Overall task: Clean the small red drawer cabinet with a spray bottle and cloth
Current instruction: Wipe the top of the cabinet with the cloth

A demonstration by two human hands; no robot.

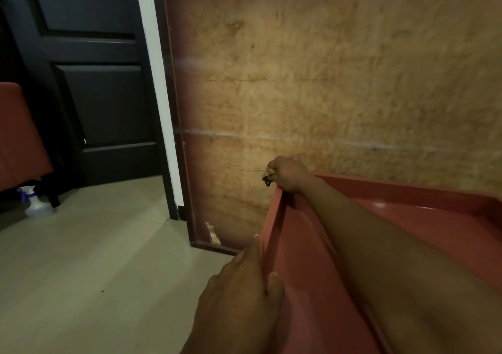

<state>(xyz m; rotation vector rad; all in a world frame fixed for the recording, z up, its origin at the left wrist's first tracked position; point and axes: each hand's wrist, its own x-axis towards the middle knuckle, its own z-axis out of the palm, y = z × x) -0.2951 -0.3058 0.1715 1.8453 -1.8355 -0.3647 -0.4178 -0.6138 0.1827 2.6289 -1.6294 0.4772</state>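
The right hand (288, 173) was curled tight around a small crumpled tan-and-dark cloth (267, 179), holding it at the far left corner of the small glossy red drawer cabinet (407, 189); the left hand (239, 294) pinched the cabinet's near left rim, thumb inside; the cabinet sat against a worn brown wooden panel (326, 68); a clear plastic blue-triggered spray bottle (35, 203) stood well apart on the pale tiled floor (95, 258).

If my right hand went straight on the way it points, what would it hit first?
Your right hand would likely meet the brown wooden panel just beyond it; depth is unclear.
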